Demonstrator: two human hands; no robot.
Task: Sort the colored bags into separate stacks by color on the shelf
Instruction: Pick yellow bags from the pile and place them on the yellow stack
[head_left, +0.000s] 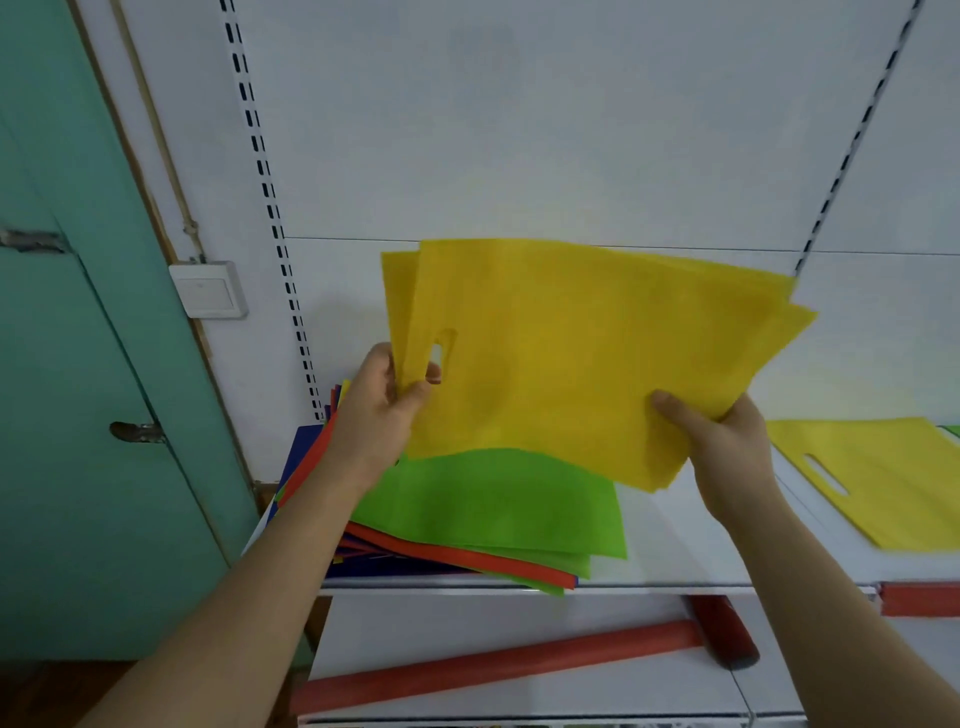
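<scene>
I have a few flat yellow bags (582, 358), thin fabric with a cut-out handle slot at their left end, held fanned above the shelf (691, 551). Their long axis runs left to right, tilted down rightward. My left hand (387, 410) pinches the handle end; my right hand (722, 441) grips the lower right edge. Beneath lies a mixed stack (467, 525), green on top. Right, another yellow bag (878, 478) lies flat.

Held bags (582, 353) above shelf pile (493, 509)
</scene>
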